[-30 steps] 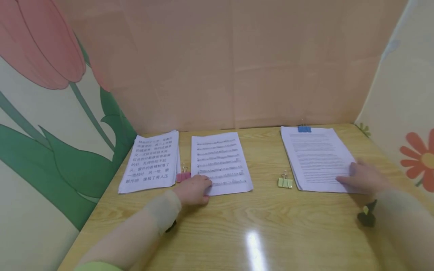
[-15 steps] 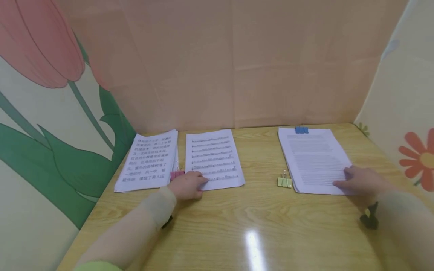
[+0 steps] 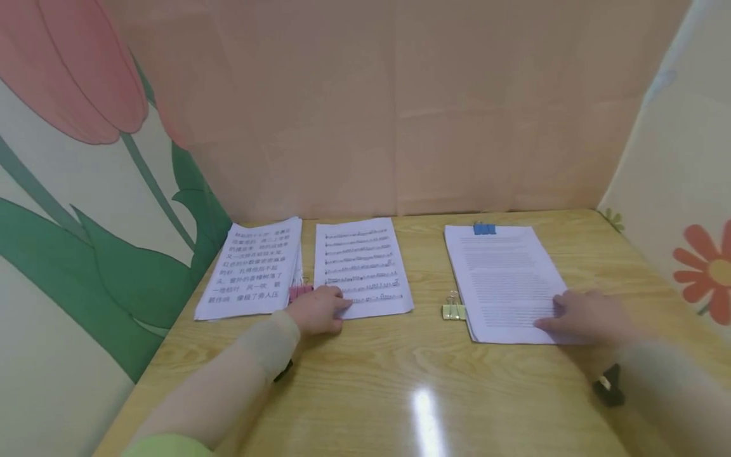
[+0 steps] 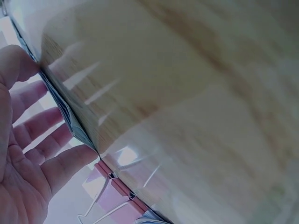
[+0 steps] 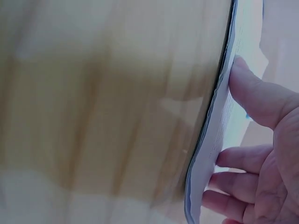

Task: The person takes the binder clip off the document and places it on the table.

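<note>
While the right grip [image 3: 591,315] touches papers [image 3: 499,279], a clip [image 3: 485,229] (blue) holds them.

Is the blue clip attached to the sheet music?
No, the blue clip sits at the top edge of the rightmost paper stack, apart from the sheet music.

There were three rectangular stacks of white printed paper [image 3: 251,270] [image 3: 361,263] [image 3: 502,273], three wire-handled binder clips [image 3: 301,292] [image 3: 454,312] [image 3: 484,229] in pink, yellow-green and blue, two bare hands [image 3: 316,310] [image 3: 594,315] and one glossy wood-grain table [image 3: 354,387].
</note>
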{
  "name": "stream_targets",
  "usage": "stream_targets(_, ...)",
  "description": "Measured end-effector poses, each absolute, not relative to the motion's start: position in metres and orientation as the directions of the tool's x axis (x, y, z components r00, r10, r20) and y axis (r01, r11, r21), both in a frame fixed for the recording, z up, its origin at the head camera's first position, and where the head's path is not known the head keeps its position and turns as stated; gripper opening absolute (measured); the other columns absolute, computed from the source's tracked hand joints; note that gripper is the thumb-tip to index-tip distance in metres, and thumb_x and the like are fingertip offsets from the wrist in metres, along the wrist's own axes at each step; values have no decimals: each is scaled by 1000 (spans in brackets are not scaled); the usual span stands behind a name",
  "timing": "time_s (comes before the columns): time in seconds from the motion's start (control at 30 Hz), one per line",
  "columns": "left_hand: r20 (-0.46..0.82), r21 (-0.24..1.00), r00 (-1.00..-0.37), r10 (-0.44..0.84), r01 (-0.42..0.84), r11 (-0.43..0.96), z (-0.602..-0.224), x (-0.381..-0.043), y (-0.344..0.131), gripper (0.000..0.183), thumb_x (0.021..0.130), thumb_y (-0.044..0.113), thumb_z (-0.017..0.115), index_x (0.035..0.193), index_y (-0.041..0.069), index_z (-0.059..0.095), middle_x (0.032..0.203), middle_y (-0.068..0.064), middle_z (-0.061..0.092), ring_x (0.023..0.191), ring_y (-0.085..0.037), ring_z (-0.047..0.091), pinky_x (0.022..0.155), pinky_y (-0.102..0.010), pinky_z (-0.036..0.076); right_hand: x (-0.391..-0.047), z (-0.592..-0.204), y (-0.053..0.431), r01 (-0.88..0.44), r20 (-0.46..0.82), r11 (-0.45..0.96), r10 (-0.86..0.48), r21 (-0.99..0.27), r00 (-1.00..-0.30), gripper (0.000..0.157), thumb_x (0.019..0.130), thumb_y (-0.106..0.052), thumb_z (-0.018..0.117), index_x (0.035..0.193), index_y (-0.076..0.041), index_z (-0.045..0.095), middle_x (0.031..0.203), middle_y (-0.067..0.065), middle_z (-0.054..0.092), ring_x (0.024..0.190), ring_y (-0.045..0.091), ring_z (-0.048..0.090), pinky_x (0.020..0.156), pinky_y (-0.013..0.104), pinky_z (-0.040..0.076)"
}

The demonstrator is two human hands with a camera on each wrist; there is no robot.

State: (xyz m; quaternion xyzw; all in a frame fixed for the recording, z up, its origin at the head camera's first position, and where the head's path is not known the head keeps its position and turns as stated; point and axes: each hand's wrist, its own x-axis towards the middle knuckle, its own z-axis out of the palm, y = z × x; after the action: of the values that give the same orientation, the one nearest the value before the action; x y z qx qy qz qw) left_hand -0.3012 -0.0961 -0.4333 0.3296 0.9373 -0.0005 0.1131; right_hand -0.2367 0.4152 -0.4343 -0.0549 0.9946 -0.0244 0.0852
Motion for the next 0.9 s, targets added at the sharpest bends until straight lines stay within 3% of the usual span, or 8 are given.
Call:
stream_targets(0.13,-211,75,-758,617,616,784,-433,-301,-96,56,85,34,67,138,21,53,131,-8,54,117,-23,51,99,-37,42,-233,-434,395,-121,-180,992,-123,-22,-976,91,73,-83,52,108,0,65,96,18,65,81,40,56,68,57,44)
stream_targets(0.43,-214,70,-760,613,614,786,-437,-303,-96,57,85,36,67,138,21,53,130,-7,54,115,-21,51,98,-36,43,-222,-433,353,-182,-165,983,-179,6,-970,82,77,-77,53,102,0,66,93,17,63,80,40,56,76,63,40)
stream_targets(0.77,-209,82,-761,614,612,786,-437,-304,-97,57,84,34,67,138,20,53,129,-7,54,115,-22,52,98,-37,42,-212,-426,326,-169,-254,985,-157,26,-954,82,74,-80,52,95,-2,65,83,8,59,75,30,54,78,61,39)
stream_targets(0.9,-205,78,-763,613,612,787,-437,-303,-97,58,84,34,67,138,21,52,131,-8,54,117,-22,51,99,-37,42,-213,-422,324,-180,-289,984,-167,18,-943,75,76,-77,54,91,-5,65,80,6,59,72,27,54,73,57,42)
